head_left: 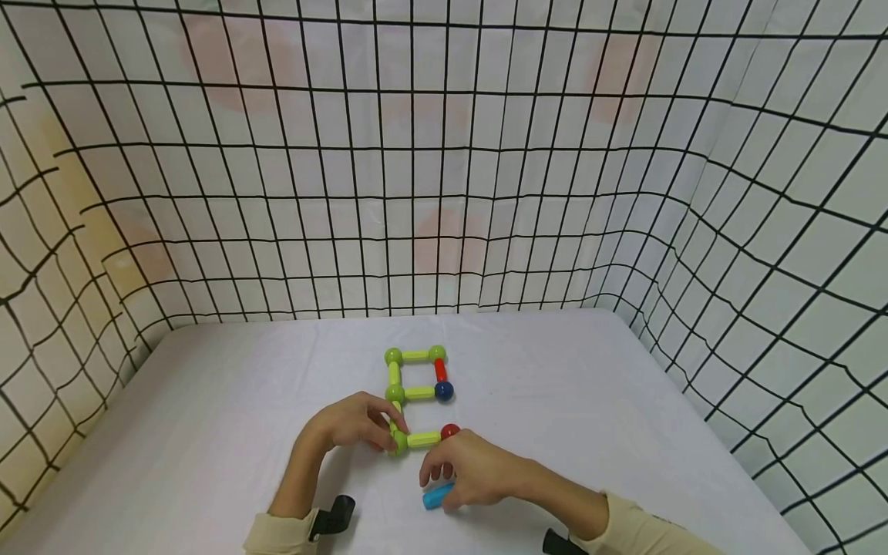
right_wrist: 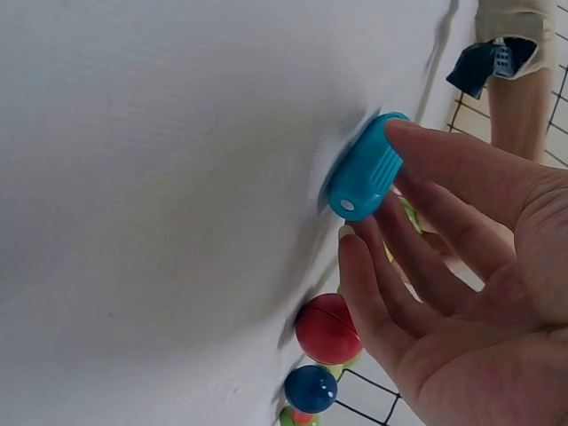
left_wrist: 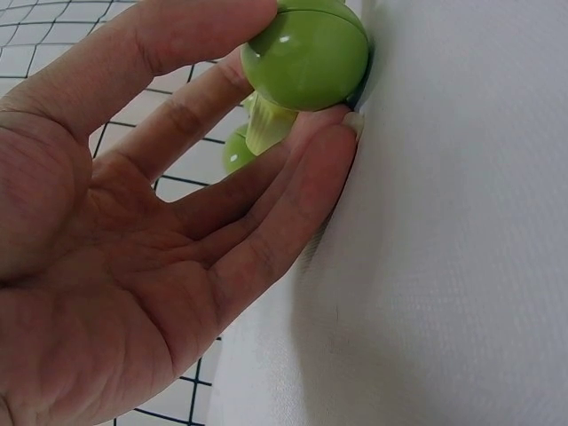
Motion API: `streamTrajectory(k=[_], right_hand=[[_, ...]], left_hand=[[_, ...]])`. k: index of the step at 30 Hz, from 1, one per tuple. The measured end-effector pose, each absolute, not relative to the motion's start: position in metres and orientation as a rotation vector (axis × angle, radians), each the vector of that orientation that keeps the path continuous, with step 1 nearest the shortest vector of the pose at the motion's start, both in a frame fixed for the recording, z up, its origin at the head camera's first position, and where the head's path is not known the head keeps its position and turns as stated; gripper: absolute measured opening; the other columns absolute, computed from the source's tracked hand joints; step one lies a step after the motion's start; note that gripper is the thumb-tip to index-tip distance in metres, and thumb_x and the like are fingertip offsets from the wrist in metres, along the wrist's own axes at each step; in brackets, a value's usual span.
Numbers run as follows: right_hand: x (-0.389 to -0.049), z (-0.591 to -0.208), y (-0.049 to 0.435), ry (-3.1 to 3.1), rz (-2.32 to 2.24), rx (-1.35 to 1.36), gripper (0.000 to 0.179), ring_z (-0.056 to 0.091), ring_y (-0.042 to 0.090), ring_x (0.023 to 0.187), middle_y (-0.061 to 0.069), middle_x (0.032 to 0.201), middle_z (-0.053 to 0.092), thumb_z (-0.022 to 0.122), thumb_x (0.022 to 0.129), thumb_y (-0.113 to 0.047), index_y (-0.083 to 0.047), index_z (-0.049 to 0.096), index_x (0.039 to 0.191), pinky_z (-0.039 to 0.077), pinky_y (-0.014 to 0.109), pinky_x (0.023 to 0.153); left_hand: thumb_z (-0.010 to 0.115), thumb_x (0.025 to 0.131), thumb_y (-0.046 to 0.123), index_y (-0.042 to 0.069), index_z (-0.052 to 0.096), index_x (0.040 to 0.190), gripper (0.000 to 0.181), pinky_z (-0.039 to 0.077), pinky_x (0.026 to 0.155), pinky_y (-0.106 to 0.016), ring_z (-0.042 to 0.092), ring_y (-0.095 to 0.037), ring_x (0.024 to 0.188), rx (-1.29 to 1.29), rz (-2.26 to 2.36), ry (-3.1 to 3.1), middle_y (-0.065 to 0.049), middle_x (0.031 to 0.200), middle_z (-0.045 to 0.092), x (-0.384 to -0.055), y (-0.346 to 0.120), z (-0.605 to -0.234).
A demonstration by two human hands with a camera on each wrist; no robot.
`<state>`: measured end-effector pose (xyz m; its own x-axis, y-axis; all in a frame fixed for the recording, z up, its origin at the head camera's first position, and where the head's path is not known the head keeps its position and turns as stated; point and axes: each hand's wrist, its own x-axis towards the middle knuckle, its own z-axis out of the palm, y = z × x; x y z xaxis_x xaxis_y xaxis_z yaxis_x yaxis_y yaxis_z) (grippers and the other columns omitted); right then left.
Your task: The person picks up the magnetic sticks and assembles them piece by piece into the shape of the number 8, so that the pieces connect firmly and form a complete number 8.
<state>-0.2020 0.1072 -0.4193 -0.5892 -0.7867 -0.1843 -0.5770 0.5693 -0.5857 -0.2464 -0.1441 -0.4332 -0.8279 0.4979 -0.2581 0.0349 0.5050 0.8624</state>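
A flat figure of magnetic-style rods and balls lies on the white table. My left hand (head_left: 352, 422) pinches the green ball (left_wrist: 306, 58) at its near left corner, thumb on one side and fingers around the other. From that ball a yellow-green rod (head_left: 423, 439) runs right to a red ball (head_left: 449, 430), partly covered by my right hand (head_left: 479, 466). Thumb and fingers of the right hand hold a short light-blue rod (right_wrist: 366, 173), which lies at the tabletop, apart from the figure and nearer to me.
Farther off, green balls (head_left: 393, 356), yellow-green rods (head_left: 415, 356), a red rod (head_left: 440, 371) and a dark blue ball (head_left: 444, 391) form a closed square. Black netting (head_left: 430, 169) stands behind the white table (head_left: 590, 385) and along both sides.
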Motion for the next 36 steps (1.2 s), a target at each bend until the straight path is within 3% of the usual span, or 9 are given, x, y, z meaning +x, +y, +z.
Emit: streamTrajectory(k=[18,36], right_hand=[[-0.204,-0.423,0.105,2.368,-0.614,-1.146,0.021,0.060,-0.008,0.076,-0.015,0.085,0.073,0.081,0.083,-0.010,-0.018,0.079,0.102,0.050,0.013,0.074],[-0.223,-0.402,0.114,2.455,-0.962,-0.956,0.021,0.067,0.001,0.078,-0.002,0.088,0.077,0.080,0.081,-0.004,-0.014,0.075,0.099,0.054,0.017,0.075]], left_hand=[[0.078,0.079,0.010,0.008,0.076,0.105,0.026,0.055,0.074,-0.032,0.063,-0.015,0.078,0.434,1.291,2.272,-0.003,0.085,0.072,-0.246,-0.145,-0.434],[0.078,0.078,0.009,0.007,0.076,0.104,0.027,0.055,0.073,-0.032,0.063,-0.015,0.077,0.444,1.322,2.251,-0.004,0.084,0.073,-0.246,-0.145,-0.435]])
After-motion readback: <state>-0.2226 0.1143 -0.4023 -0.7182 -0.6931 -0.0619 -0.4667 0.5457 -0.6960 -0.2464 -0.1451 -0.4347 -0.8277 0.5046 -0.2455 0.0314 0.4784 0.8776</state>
